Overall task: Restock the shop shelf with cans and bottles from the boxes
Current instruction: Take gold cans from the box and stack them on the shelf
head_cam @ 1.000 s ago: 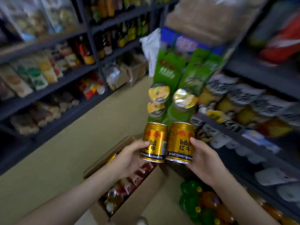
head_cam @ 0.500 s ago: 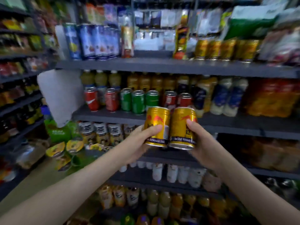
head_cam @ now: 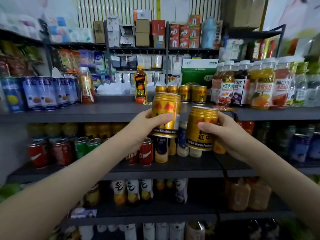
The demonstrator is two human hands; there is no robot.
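Cans up from half a second ago: I see left hand (head_cam: 147,121) clamping one gold metal can (head_cam: 165,113) at grey shelf (head_cam: 110,110) height, right hand (head_cam: 223,130) gripping its lower twin (head_cam: 201,127), gold row (head_cam: 183,93) behind, so placement looks next.

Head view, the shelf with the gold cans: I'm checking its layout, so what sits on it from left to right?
Blue cans → clear bottle with red-gold label → orange-and-black bottle → gold cans → juice bottles.
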